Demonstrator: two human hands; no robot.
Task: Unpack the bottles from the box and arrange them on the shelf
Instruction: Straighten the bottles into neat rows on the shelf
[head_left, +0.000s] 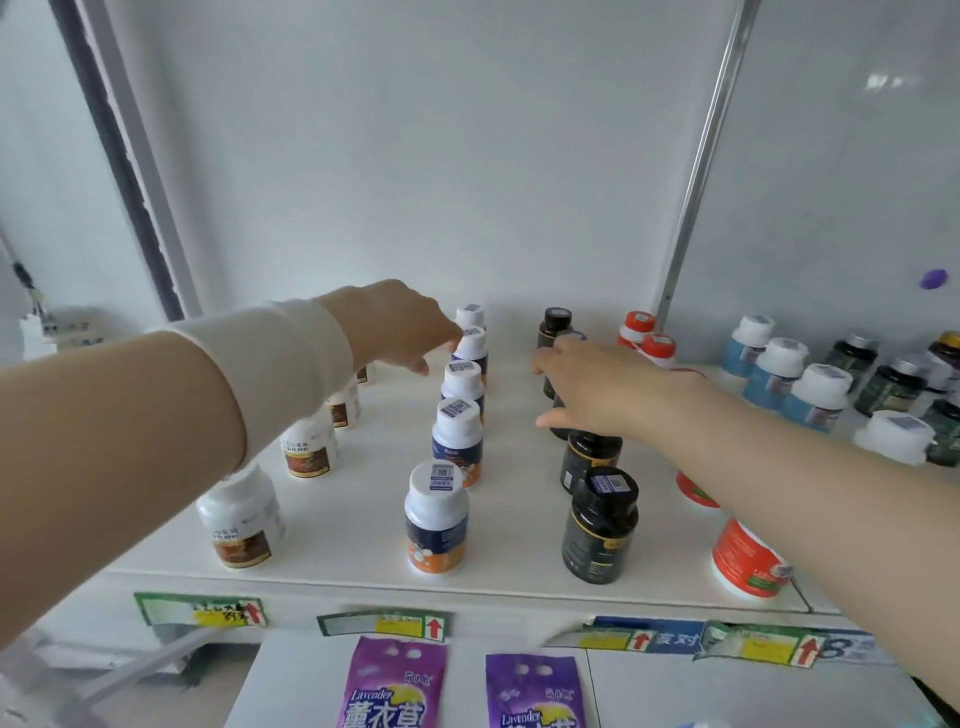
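A person's two hands reached deep over a white shelf (363, 551) already lined with bottles in front-to-back rows. The left hand (402, 325), in a cream sleeve, had its fingers (447, 344) curled beside the second-from-back bottle of a row of white-capped bottles with navy-and-orange labels (436, 514); whether they gripped it could not be told. The right hand (597, 387) lay loosely spread over a row of black bottles with black caps (600, 530), fingers partly open, touching or just above one bottle, with no clear hold. The box was out of view.

The risk appeared plain: both forearms crossed above front bottles, and the right arm passed close over the red-and-white tubs (745, 558) at the shelf's edge, so a careless withdrawal could topple a row or knock one off.

Barcode stickers topped most caps, their print unreadable. Shelf-edge tags (384, 623) carried red arrows. Two purple sachets (395, 686) below read "Lavender" with Chinese characters.
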